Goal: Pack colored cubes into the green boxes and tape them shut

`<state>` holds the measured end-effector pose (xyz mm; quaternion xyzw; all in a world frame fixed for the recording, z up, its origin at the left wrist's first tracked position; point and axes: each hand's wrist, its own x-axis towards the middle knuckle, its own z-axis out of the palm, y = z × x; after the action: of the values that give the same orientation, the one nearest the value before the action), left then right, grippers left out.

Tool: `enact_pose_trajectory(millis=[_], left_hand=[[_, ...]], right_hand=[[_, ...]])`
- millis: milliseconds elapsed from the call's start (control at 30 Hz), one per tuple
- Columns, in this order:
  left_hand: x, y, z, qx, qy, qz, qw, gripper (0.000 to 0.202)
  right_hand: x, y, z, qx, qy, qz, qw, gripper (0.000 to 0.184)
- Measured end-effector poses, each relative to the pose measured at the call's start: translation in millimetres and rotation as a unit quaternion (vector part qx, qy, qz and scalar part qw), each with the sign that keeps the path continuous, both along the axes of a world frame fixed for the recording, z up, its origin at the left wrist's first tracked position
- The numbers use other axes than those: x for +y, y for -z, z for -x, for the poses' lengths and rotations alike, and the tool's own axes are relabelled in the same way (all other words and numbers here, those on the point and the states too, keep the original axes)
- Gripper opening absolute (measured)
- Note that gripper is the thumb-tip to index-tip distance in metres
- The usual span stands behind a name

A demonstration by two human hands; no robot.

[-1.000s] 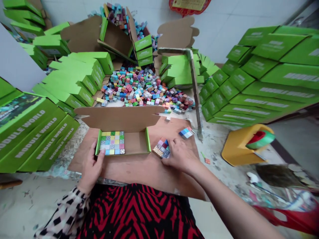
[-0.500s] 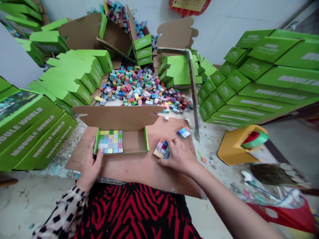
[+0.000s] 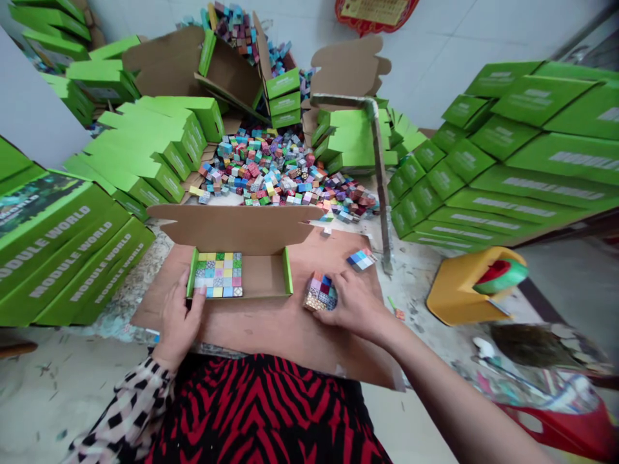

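Note:
An open cardboard box (image 3: 264, 265) with green ends lies in front of me, its brown flap raised at the back. Patterned cubes (image 3: 218, 274) fill its left part in a flat grid; bare cardboard shows on the right. My left hand (image 3: 181, 319) grips the box's left end, thumb over the front corner. To the right of the box, my right hand (image 3: 355, 303) is closed around a small block of patterned cubes (image 3: 319, 293), at or just above the brown board. A smaller group of blue and white cubes (image 3: 361, 259) lies beyond that hand.
A heap of loose cubes (image 3: 275, 171) spreads behind the box. Stacked green boxes stand at left (image 3: 72, 251) and right (image 3: 522, 174). A worn metal bar (image 3: 382, 187) rises near the heap. A yellow tape dispenser (image 3: 454, 290) sits at right on the table.
The whole view has shifted slightly. My right hand and its block of cubes have moved a little to the right, and the block appears slightly turned. My left hand stays at the box.

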<state>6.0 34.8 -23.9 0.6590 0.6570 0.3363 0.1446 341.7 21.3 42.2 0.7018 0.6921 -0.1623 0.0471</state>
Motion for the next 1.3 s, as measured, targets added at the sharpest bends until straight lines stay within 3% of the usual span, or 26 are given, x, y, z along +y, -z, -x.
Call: enact_pose_trajectory(millis=[200, 333, 433, 600, 767, 1033, 1300], left_hand=[[-0.8, 1.1, 0.0, -0.007, -0.007, 0.006, 1.0, 0.059], [-1.5, 2.8, 0.9, -0.013, 0.002, 0.0, 1.0, 0.058], [-1.9, 5.6, 1.8, -0.011, 0.003, -0.01, 1.0, 0.057], [-2.8, 9.4, 2.0, -0.001, 0.016, -0.03, 0.999, 0.053], [-3.4, 8.2, 1.7, 0.004, 0.026, -0.033, 0.999, 0.052], [-2.8, 6.3, 1.6, 0.014, 0.029, -0.04, 0.999, 0.05], [-3.6, 5.7, 1.5, 0.013, 0.029, -0.038, 0.999, 0.051]], right_hand=[[8.1, -34.5, 9.6, 0.055, -0.075, -0.024, 0.995, 0.059], [25.5, -61.2, 39.9, 0.089, -0.152, -0.029, 0.984, 0.065], [43.8, -69.6, 70.0, 0.086, -0.215, -0.045, 0.972, 0.067], [68.2, -51.0, 99.2, 0.084, -0.277, -0.053, 0.956, 0.067], [72.3, -30.8, 103.5, 0.051, -0.258, -0.058, 0.963, 0.063], [66.8, -31.5, 118.1, -0.013, -0.197, -0.047, 0.979, 0.058], [69.7, -33.6, 121.0, -0.028, -0.19, -0.02, 0.981, 0.059]])
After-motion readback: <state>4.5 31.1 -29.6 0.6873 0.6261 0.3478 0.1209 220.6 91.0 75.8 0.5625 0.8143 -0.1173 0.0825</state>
